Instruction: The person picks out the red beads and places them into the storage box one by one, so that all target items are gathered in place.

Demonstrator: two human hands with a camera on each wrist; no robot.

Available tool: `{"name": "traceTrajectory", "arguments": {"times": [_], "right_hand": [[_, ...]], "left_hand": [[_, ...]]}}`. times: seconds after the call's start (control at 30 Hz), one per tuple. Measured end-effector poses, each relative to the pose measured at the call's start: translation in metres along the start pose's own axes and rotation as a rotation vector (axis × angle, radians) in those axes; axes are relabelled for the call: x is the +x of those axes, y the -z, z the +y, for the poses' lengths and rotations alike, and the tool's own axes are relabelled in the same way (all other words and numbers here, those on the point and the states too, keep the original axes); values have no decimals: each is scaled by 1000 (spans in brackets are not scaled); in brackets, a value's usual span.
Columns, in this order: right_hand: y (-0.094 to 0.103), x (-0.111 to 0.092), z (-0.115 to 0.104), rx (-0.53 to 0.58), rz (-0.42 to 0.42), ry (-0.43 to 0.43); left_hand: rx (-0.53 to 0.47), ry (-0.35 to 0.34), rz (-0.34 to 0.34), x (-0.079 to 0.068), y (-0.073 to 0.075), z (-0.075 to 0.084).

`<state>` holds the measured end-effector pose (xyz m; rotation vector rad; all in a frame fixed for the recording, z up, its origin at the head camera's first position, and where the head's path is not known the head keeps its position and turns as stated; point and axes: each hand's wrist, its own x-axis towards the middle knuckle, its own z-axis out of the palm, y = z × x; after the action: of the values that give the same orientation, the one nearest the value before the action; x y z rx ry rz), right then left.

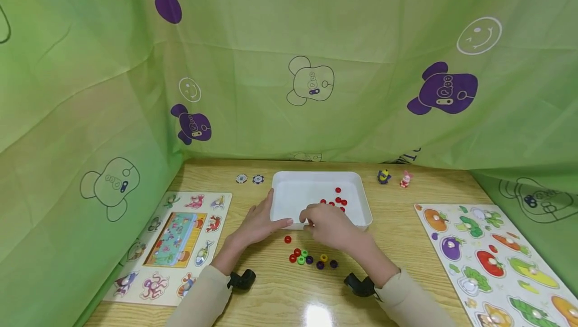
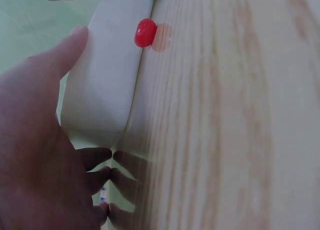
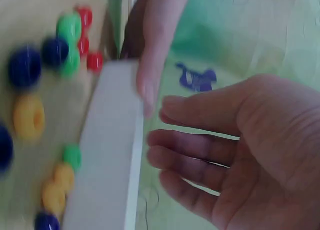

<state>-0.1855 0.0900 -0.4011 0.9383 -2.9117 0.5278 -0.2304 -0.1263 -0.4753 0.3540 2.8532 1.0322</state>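
Right hand (image 1: 331, 224) over the white tray's (image 1: 292, 197) near rim now, fingers loosely bent, nothing visible between them, and a brushing knuckle could scatter the red beads (image 1: 338, 200) inside if the left hand (image 1: 259, 222), fingers spread at the near-left corner, lets the wall slip.

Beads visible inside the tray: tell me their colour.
Red; the beads show best in the head view.

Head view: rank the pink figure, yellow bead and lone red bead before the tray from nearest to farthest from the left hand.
1. Lone red bead: just right of the left hand, before the tray.
2. Yellow bead: farther right, on the table.
3. Pink figure: far right, past the tray.
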Motion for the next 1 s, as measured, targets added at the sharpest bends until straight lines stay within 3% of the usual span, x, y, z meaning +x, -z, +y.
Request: {"name": "traceTrajectory", "arguments": {"times": [0.13,0.23,0.4,0.53,0.7,0.9,1.0], "right_hand": [[-12,-3,-15,14,-126,69],[-22,-4,-21,-8,-176,127],[-37,-5,-23,-106,-129,214],[-42,-4,-22,-117,-78,244],[-43,-2,-19,-74,-105,235],[-40,2,-11,66,-165,162],[-39,2,-8,86,-172,137]], "left_hand": [[8,1,3,-1,-1,-1],[5,-3,5,-2,-2,-2],[7,1,-1,-2,-1,-1],[12,-2,-1,-1,0,0],[11,-4,-4,-1,1,1],[7,-9,5,0,1,1],[14,-3,3,0,0,1]]}}
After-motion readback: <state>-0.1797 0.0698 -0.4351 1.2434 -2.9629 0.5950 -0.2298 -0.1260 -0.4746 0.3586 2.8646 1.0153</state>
